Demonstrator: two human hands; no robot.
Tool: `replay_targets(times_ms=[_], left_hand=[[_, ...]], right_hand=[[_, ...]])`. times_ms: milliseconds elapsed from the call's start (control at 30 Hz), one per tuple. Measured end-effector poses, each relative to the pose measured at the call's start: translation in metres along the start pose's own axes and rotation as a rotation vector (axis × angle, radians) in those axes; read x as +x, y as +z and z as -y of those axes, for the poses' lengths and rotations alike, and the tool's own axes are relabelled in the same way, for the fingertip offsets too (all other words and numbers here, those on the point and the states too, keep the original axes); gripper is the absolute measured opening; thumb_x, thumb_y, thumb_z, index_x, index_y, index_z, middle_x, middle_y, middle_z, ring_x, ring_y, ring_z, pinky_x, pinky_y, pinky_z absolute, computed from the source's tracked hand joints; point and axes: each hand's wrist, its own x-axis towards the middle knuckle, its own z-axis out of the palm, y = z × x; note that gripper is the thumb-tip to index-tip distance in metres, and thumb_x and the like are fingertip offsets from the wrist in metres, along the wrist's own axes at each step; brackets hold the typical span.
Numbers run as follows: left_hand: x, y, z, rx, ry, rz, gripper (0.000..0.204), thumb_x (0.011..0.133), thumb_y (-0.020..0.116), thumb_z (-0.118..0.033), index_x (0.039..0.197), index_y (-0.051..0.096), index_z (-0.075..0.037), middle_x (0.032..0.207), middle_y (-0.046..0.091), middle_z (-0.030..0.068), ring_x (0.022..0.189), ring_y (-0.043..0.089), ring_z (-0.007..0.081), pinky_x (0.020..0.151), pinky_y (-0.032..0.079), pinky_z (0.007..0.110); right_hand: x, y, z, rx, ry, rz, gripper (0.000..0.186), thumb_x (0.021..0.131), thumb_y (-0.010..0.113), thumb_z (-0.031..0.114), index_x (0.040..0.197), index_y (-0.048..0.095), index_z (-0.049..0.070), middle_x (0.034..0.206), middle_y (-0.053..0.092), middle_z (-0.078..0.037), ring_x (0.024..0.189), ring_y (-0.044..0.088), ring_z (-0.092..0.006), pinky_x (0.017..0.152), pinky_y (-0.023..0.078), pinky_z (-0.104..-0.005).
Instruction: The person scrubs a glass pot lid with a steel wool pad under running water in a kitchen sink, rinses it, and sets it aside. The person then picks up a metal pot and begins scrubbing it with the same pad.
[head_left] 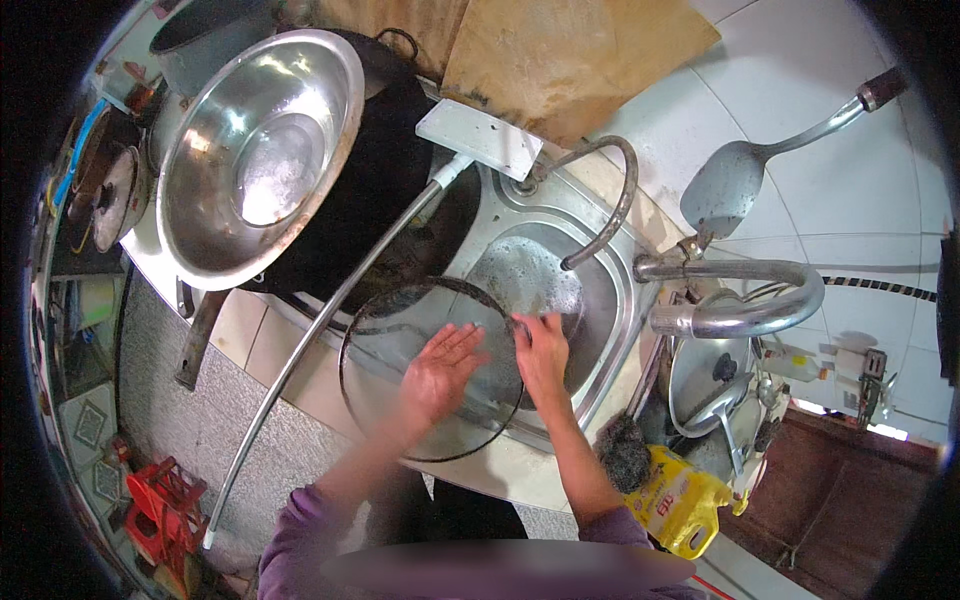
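A round see-through disc with a dark rim, apparently a glass lid (400, 320), is held tilted over the sink's near edge. My right hand (540, 360) grips its rim at the right side, fingers curled. My left hand (445, 375) lies with fingers stretched over the disc's middle, slightly blurred at the wrist; whether it touches the surface I cannot tell for certain. Behind them is the steel sink basin (525, 275), wet with suds or droplets, with a thin curved spout (625, 200) above it.
A steel bowl (200, 200) rests on a black wok (390, 150) at left, crossed by a long pole (290, 360) with a white head. A thick faucet (760, 320), hanging turner (730, 190), dark scrubber (625, 450) and yellow jug (675, 500) are at right. A red object (160, 510) lies lower left.
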Motion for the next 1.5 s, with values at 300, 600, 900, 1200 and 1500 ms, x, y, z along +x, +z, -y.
replay_targets(times_ms=[300, 600, 900, 1200, 1500], left_hand=[[0.000, 0.005, 0.000, 0.021, 0.013, -0.002, 0.033, 0.065, 0.052, -0.001, 0.095, 0.061, -0.010, 0.119, 0.052, 0.0078, 0.113, 0.047, 0.0207, 0.100, 0.034, 0.038], [0.002, 0.007, 0.002, 0.005, 0.034, -0.017, 0.037, 0.063, 0.051, 0.002, 0.097, 0.060, -0.009, 0.118, 0.053, 0.0077, 0.113, 0.047, 0.0212, 0.100, 0.034, 0.038], [0.000, 0.000, 0.000, 0.024, 0.029, 0.026, 0.033, 0.066, 0.052, -0.001, 0.098, 0.059, -0.009, 0.119, 0.052, 0.0069, 0.113, 0.047, 0.0218, 0.099, 0.034, 0.039], [0.013, 0.007, -0.001, 0.038, 0.002, -0.013, 0.028, 0.071, 0.053, -0.003, 0.097, 0.060, -0.010, 0.118, 0.053, 0.0066, 0.111, 0.048, 0.0216, 0.099, 0.034, 0.037], [0.015, 0.011, -0.003, 0.003, 0.019, -0.022, 0.027, 0.070, 0.053, -0.003, 0.095, 0.061, -0.010, 0.117, 0.053, 0.0075, 0.112, 0.048, 0.0217, 0.099, 0.034, 0.038]], right_hand=[[-0.055, -0.019, -0.007, 0.106, 0.090, 0.022, 0.020, 0.071, 0.061, 0.007, 0.090, 0.061, 0.012, 0.084, 0.050, -0.011, 0.069, 0.056, -0.0305, 0.058, 0.046, -0.0395], [-0.046, -0.015, -0.017, 0.082, 0.030, 0.017, 0.020, 0.071, 0.061, 0.007, 0.090, 0.060, 0.012, 0.084, 0.047, -0.011, 0.068, 0.056, -0.0308, 0.059, 0.046, -0.0388], [0.066, 0.043, -0.065, 0.066, 0.061, -0.077, 0.023, 0.077, 0.059, 0.016, 0.099, 0.060, 0.008, 0.089, 0.048, -0.016, 0.076, 0.053, -0.0348, 0.066, 0.044, -0.0410], [0.031, 0.041, -0.130, -0.019, -0.039, 0.250, 0.047, 0.066, 0.070, 0.015, 0.108, 0.054, 0.000, 0.097, 0.057, -0.015, 0.086, 0.057, -0.0270, 0.079, 0.045, -0.0364], [-0.064, -0.029, -0.053, 0.563, 0.220, 0.197, 0.030, 0.070, 0.070, 0.012, 0.098, 0.061, 0.004, 0.107, 0.053, -0.009, 0.096, 0.053, -0.0189, 0.081, 0.041, -0.0271]])
